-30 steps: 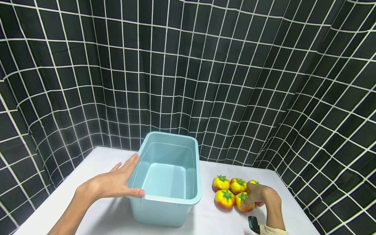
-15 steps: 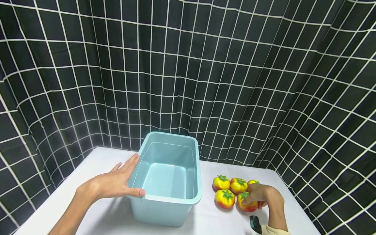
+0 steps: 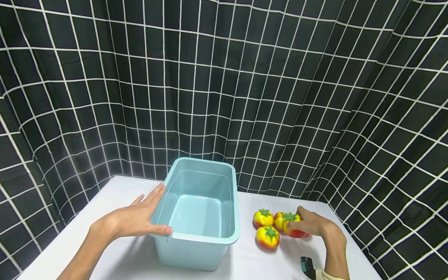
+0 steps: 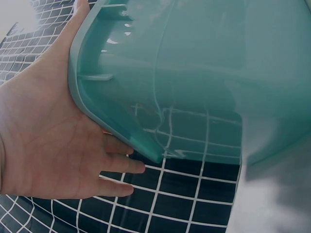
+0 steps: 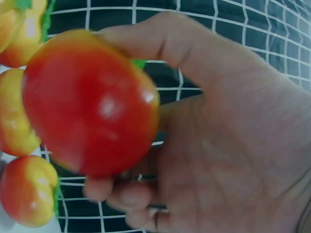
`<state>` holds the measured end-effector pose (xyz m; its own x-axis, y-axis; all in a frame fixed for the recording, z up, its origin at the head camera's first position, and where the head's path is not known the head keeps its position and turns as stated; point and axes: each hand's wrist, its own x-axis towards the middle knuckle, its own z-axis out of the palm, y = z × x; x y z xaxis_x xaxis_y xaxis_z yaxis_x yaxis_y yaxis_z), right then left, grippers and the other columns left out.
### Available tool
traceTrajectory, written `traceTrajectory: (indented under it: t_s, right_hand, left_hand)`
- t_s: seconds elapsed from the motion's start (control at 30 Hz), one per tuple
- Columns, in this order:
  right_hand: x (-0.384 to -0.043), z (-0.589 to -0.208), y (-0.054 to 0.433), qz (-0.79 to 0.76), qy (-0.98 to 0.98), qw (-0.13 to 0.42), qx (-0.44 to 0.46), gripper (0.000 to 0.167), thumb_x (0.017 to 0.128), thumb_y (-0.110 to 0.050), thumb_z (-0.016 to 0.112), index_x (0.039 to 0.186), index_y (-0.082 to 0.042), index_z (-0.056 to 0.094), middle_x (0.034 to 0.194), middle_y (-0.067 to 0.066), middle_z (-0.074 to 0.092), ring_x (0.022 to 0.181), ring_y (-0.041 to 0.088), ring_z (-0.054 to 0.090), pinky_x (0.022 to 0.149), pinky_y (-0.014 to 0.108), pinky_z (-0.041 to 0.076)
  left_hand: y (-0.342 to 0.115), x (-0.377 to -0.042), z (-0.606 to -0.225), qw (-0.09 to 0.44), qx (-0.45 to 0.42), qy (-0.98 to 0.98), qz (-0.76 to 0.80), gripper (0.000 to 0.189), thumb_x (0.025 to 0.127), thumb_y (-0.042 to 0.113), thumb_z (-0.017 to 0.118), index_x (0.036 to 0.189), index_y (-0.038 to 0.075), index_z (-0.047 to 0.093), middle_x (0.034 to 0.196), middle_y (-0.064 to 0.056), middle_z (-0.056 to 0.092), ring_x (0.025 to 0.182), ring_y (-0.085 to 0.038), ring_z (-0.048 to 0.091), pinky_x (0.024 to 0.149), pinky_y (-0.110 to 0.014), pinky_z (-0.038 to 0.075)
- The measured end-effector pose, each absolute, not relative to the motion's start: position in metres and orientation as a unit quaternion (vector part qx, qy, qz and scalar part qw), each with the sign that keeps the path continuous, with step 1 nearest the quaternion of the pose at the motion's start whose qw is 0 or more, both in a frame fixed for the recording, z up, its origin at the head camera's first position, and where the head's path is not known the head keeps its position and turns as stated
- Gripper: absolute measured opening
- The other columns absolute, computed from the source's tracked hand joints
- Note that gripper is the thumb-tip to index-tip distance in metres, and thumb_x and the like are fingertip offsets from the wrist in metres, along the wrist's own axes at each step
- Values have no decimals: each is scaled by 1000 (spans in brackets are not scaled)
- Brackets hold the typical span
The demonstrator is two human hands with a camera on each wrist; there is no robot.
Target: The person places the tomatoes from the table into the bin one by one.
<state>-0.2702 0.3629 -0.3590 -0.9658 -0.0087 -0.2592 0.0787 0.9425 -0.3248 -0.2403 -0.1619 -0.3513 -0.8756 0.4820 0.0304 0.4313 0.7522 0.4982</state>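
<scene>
My right hand [image 3: 316,224] holds a yellow-and-red tomato [image 3: 291,226] with green leaves between thumb and fingers, raised above the table. Its glossy red underside fills much of the right wrist view, with the fingers curled beneath. Beside it on the table, two tomatoes [image 3: 267,238] show on the left, and another tomato [image 3: 278,221] is partly covered by the held one. On the other side, my left hand [image 3: 134,221] rests along the left rim of a light blue plastic tub [image 3: 203,236]. Its fingers are straight, and the thumb lies over the near corner.
The tub's inside shows a bare floor. A white cloth [image 3: 252,264] covers the table. Behind and on both sides hangs a black curtain [image 3: 224,97] with a white grid. A dark device with a strap [image 3: 308,267] sits at my right wrist.
My right hand has lifted the front right tomato off the table and shifted slightly right and up. My left hand and the tub have stayed put.
</scene>
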Motion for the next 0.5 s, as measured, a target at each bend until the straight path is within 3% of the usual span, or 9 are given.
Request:
traceTrajectory:
  t_s: [0.1,0.17,0.37,0.5]
  right_hand:
    - [-269,-352,363,-188,977,105,3,61,90,-51,67,124,-2,53,100,7,65,92,22,61,87,54,62]
    - [-266,-346,361,-206,975,77,-17,63,91,-53,67,126,-3,50,102,8,68,91,20,63,87,52,64]
    - [-258,-326,338,-218,972,-41,-76,61,88,-57,72,123,-12,49,96,4,71,78,13,63,69,26,61]
    - [-258,-318,323,-198,968,-108,-107,56,88,-56,72,119,-15,51,84,0,68,70,13,59,61,22,53]
  left_hand:
    - [-160,-240,-352,51,247,934,252,129,85,76,68,167,-1,5,177,-19,0,164,-42,11,131,-70,10]
    - [-159,-241,-351,48,252,934,248,128,85,76,67,166,-3,6,177,-20,2,163,-43,13,130,-70,11]
    - [-161,-240,-350,46,248,936,247,127,86,74,68,166,-4,8,177,-21,4,163,-42,14,131,-69,11]
    - [-162,-239,-351,50,244,935,251,127,86,74,69,166,-3,7,177,-20,4,163,-43,13,131,-69,10]
